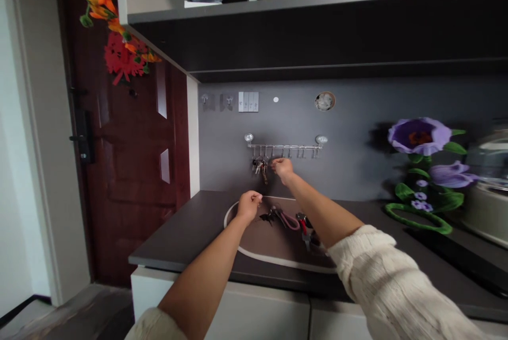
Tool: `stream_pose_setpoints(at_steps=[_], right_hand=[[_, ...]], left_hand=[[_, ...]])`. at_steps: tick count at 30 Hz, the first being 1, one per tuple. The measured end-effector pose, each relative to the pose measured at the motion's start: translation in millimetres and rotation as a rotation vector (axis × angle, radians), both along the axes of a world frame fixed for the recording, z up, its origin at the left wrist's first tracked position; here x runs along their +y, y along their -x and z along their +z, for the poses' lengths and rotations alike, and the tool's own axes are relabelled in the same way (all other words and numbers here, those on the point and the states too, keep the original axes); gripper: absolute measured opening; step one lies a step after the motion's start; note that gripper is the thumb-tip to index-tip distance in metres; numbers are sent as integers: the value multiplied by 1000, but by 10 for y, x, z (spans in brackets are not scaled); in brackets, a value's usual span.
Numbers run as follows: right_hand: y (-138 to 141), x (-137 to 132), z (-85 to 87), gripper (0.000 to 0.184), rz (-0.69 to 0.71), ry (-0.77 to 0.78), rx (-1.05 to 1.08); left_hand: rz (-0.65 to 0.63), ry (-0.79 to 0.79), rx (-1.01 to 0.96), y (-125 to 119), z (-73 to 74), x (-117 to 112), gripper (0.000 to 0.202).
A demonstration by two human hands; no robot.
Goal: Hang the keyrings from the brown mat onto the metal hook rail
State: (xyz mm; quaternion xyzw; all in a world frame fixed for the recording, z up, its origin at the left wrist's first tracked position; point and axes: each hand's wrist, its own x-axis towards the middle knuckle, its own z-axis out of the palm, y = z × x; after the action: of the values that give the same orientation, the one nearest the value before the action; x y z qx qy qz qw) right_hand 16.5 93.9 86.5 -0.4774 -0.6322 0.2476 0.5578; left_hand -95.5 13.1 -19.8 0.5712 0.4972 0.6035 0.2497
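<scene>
My right hand (283, 168) reaches up to the metal hook rail (284, 146) on the grey wall, its fingers pinched at a hook just right of a bunch of keys (260, 166) that hangs there. What the fingers hold is too small to name. My left hand (249, 205) is closed in a loose fist over the far rim of a round tray (254, 253) on the dark counter. In the tray lie more key bunches with a pink strap (291, 220) and a red-handled tool (304, 226).
A purple knitted flower (421, 139) with green leaves stands on the counter at the right, beside a pot (486, 191). A dark red door (127, 170) with a black lock is at the left. A shelf (317, 1) with boxes hangs overhead. Light switches (248, 101) sit above the rail.
</scene>
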Motion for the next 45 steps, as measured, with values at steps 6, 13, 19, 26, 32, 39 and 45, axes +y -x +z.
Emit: stream_pose_setpoints(at_steps=[6, 13, 19, 26, 32, 39, 45], right_hand=[[-21, -421, -12, 11, 116, 74, 180], [-187, -727, -370, 9, 224, 66, 131], [-341, -782, -761, 15, 179, 15, -148], [-414, -893, -856, 19, 119, -95, -544], [-378, -958, -838, 21, 109, -132, -691], [-369, -989, -808, 22, 99, -140, -745], [-370, -970, -818, 20, 97, -138, -724]], left_hand=[[-26, 58, -86, 21, 49, -61, 7], [-65, 89, -55, 46, 73, -144, 9], [-139, 16, 198, 77, 26, -190, 13], [-161, 19, 485, 57, 49, -299, 26], [-163, 41, 581, 43, 42, -271, 25], [-134, 112, 501, 56, 75, -290, 17], [-139, 98, 323, 65, 80, -277, 16]])
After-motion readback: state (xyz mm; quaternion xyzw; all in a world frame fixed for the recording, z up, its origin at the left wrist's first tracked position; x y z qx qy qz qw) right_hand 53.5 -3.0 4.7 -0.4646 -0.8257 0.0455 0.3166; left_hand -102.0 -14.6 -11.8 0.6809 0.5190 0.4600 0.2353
